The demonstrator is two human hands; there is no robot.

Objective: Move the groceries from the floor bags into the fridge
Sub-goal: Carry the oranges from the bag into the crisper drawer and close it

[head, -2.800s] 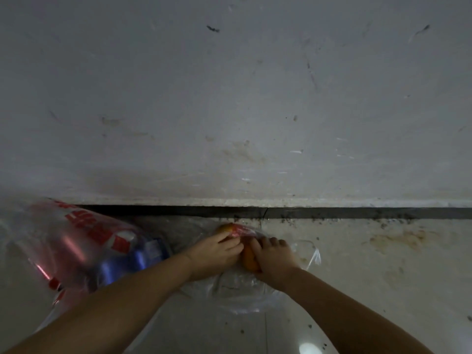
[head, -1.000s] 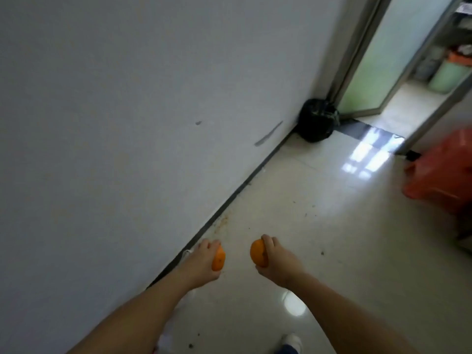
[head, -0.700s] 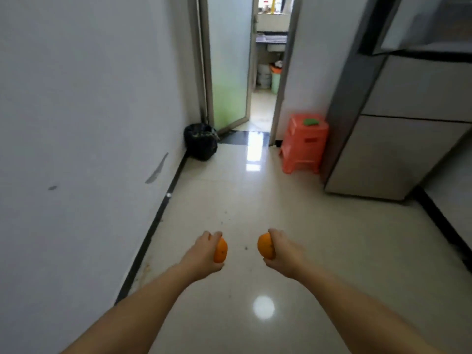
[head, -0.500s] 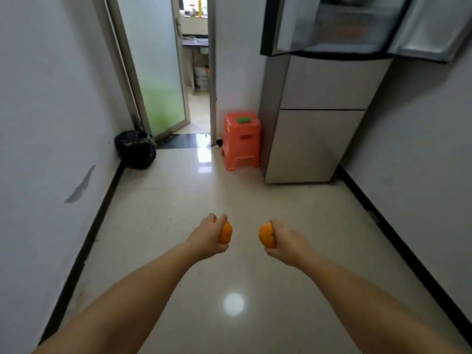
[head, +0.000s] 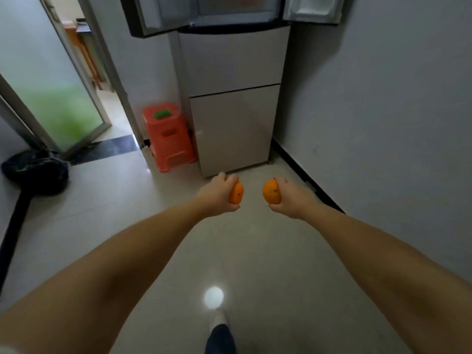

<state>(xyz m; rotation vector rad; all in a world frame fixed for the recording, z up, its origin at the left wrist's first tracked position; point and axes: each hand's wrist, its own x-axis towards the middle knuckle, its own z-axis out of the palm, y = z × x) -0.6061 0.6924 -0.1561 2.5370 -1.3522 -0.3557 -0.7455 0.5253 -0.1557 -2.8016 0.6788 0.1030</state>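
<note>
head: hands (head: 217, 194) outstretched, gripping oranges (head: 272, 192)

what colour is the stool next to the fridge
Orange-red stool, with a green patch on top; head view.

Two round oranges are held side by side above the floor, apart: the left orange (head: 236, 192) half hidden in the left hand (head: 216, 195), the right orange (head: 271, 192) gripped by the right hand (head: 291, 198). Ahead stands the fridge (head: 233, 103), its upper doors open.
</note>
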